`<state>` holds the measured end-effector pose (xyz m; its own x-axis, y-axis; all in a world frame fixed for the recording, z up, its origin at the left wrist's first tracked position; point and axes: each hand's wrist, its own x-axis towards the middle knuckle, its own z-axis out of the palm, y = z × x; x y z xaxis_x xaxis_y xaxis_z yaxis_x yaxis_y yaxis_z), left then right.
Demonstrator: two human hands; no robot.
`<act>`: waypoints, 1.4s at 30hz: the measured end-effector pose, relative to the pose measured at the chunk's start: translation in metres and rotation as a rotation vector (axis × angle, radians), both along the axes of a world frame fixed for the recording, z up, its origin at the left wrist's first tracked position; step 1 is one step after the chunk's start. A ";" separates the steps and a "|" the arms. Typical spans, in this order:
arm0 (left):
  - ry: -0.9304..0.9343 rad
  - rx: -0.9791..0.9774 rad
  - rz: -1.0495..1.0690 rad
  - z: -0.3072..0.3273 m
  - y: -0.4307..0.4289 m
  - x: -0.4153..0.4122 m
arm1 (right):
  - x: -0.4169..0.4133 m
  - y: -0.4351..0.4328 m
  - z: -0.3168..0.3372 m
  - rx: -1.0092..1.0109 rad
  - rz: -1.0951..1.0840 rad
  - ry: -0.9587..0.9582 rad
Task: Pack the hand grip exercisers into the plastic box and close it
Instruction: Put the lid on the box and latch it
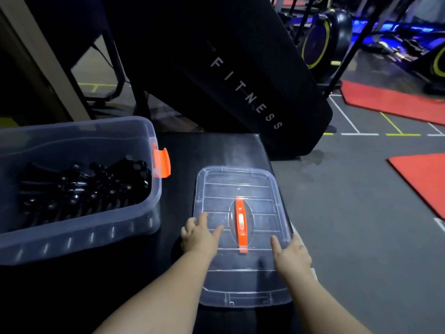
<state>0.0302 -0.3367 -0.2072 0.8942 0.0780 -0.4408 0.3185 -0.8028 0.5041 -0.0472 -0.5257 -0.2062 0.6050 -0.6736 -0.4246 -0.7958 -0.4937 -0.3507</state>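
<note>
Left hand (201,233): thumb flat on the lid (238,280), fingers draped over its left rim; can't tell if they hook under.
Right hand (291,254): thumb on top, fingers wrapped past the right rim, gripping the lid.
Orange handle (240,224): dead centre between both hands.
Plastic box (79,235): open, left of the left hand.
Hand grip exercisers (84,186): black heap inside the plastic box.

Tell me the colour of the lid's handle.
Orange, the handle on the clear lid, seen in the head view.

Clear ribbed lid (240,285) with orange handle (241,225); clear box (84,237) holds seemingly black exercisers (84,189).
</note>
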 end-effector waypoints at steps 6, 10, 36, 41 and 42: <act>0.027 -0.023 0.104 -0.008 -0.005 0.001 | -0.012 -0.011 -0.019 0.046 -0.002 0.061; 0.063 -0.023 0.146 -0.003 -0.012 0.005 | -0.016 -0.012 -0.014 0.034 -0.037 -0.016; -0.321 -0.963 0.849 0.231 0.078 0.040 | 0.026 0.101 0.188 0.792 -0.433 -0.739; -0.406 -0.936 1.012 0.235 0.136 0.040 | 0.047 0.166 0.212 0.859 -0.293 -0.791; -0.405 -0.973 1.027 0.246 0.147 0.033 | 0.049 0.175 0.217 0.855 -0.269 -0.813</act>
<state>0.0629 -0.1897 0.0383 0.7034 0.5672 -0.4284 0.2351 0.3831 0.8933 0.0023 -0.3511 0.0112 0.7859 -0.5060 -0.3554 -0.2332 0.2897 -0.9283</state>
